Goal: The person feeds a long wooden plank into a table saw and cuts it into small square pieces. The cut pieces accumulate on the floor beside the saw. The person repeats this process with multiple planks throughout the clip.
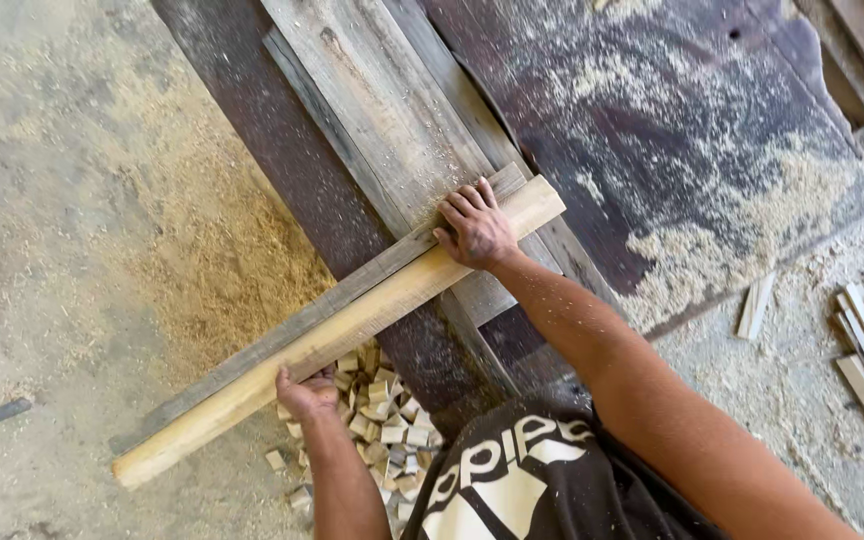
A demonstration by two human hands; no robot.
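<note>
Across the dark, sawdust-strewn counter (652, 130): long pale wooden batten (342, 330) beside a grey weathered strip (292, 335). Right hand (477, 230) pressed flat on it; left hand (307, 393) closed around its lower edge. Small offcut blocks (382, 410) heaped on the floor below.

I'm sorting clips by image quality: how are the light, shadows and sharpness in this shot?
Head view: even, soft daylight, no glare; both hands, left hand and right hand, and the pale wooden bar look sharp; only faint shadow shows under the bar; sawdust grain stays readable; edges bend slightly from the wide lens.
</note>
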